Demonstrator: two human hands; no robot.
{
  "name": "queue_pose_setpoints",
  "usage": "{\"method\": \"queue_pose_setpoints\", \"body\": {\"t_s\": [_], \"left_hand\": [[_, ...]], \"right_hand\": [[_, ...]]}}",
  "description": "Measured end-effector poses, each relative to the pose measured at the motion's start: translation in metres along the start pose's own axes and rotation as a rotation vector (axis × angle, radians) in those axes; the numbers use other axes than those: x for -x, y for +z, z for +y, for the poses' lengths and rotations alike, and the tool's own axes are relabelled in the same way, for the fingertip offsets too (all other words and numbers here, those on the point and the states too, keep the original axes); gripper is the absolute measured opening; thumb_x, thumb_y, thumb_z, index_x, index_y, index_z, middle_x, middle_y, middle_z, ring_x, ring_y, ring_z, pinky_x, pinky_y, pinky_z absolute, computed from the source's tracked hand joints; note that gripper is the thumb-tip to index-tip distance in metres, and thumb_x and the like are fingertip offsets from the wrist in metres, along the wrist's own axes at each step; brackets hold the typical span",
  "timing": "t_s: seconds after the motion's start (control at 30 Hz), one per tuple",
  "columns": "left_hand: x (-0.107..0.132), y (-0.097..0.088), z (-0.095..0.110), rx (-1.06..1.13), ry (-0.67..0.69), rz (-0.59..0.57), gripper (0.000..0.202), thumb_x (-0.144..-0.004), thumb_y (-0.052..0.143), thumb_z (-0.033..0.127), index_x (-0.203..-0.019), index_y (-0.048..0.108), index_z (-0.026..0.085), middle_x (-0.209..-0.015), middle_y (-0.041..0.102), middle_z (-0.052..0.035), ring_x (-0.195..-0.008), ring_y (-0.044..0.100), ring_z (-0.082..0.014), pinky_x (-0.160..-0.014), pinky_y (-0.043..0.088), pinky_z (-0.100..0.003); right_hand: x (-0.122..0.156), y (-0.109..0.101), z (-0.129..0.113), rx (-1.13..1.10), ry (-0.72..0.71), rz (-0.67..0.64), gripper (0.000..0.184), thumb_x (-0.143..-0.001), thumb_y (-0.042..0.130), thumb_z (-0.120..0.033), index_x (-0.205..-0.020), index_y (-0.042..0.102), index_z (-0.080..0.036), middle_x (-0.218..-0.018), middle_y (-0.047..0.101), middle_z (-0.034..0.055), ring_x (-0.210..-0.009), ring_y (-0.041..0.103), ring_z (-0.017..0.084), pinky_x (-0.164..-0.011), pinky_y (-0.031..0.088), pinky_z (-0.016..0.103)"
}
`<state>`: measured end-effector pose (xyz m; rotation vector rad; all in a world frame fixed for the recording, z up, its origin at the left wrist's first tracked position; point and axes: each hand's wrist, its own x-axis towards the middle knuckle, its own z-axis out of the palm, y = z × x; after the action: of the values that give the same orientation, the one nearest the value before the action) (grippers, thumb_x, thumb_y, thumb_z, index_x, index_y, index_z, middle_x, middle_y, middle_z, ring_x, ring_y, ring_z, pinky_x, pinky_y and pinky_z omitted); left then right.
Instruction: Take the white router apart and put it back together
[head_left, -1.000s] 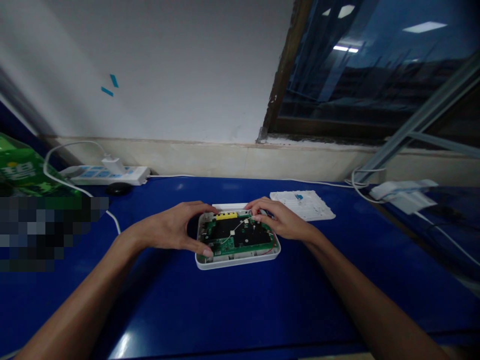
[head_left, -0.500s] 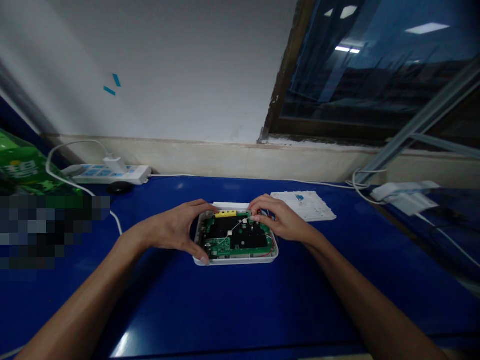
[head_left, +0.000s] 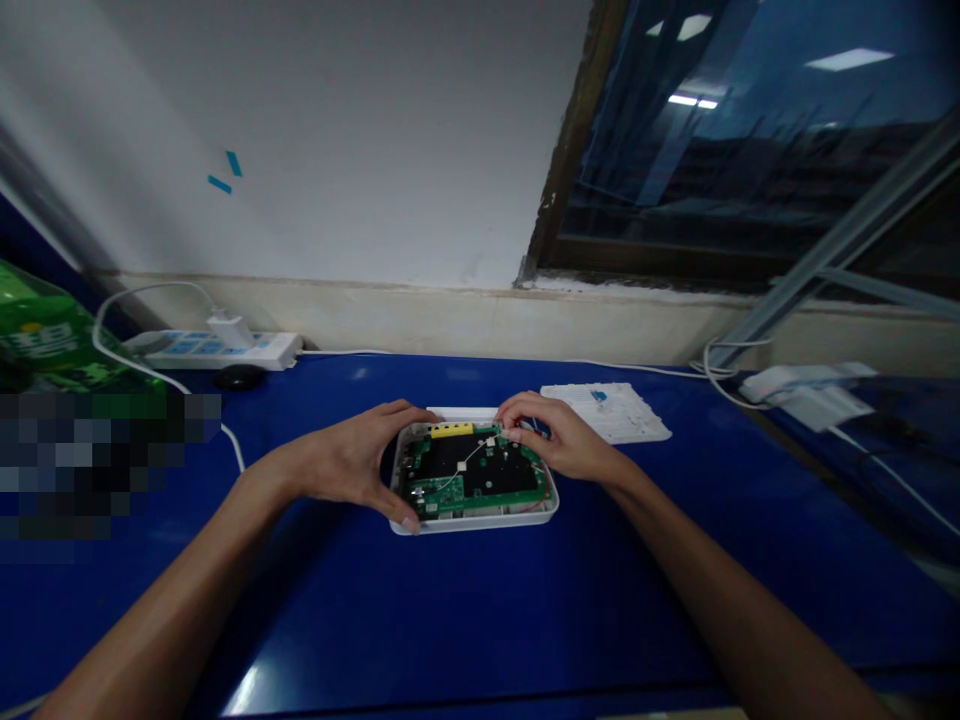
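An opened white router case (head_left: 480, 521) lies on the blue table (head_left: 465, 620), with a green and black circuit board (head_left: 472, 470) inside it. My left hand (head_left: 349, 460) grips the case's left end, thumb at the near corner and fingers over the far edge. My right hand (head_left: 559, 437) rests at the far right corner, fingertips pinched at thin wires on the board; what they pinch is too small to name.
The case's white lid (head_left: 607, 410) lies just behind my right hand. A white power strip (head_left: 214, 348) with a plug and cable sits at the back left. Green packaging (head_left: 45, 340) is at far left. A white adapter (head_left: 806, 392) with cables lies at right.
The case has shifted slightly on the table under both hands. My left thumb slid along the near left corner. Hands otherwise hold the same places.
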<state>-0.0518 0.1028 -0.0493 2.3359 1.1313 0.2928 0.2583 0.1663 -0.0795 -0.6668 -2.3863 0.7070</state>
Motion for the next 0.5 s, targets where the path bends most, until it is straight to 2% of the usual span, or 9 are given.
{"method": "queue_pose_setpoints", "body": {"t_s": [0.37, 0.5], "left_hand": [[0.0029, -0.0011, 0.0025, -0.027, 0.009, -0.009, 0.099, -0.066, 0.081, 0.068, -0.148, 0.043, 0.028, -0.140, 0.053, -0.0106, -0.127, 0.053, -0.0349, -0.108, 0.044, -0.050], [0.0092, 0.0050, -0.0010, -0.008, 0.007, 0.042, 0.097, -0.070, 0.080, 0.065, -0.150, 0.039, 0.029, -0.148, 0.048, -0.0113, -0.135, 0.047, -0.0358, -0.113, 0.040, -0.053]], "right_hand": [[-0.0004, 0.0003, 0.0006, 0.032, 0.021, -0.005, 0.007, -0.094, 0.059, -0.017, -0.093, 0.063, -0.022, -0.104, 0.069, 0.0045, -0.098, 0.063, 0.018, -0.089, 0.049, 0.036], [0.0008, -0.0001, -0.0017, 0.109, 0.013, -0.019, 0.009, -0.096, 0.056, -0.016, -0.094, 0.061, -0.023, -0.105, 0.068, 0.0046, -0.100, 0.061, 0.019, -0.090, 0.047, 0.036]]}}
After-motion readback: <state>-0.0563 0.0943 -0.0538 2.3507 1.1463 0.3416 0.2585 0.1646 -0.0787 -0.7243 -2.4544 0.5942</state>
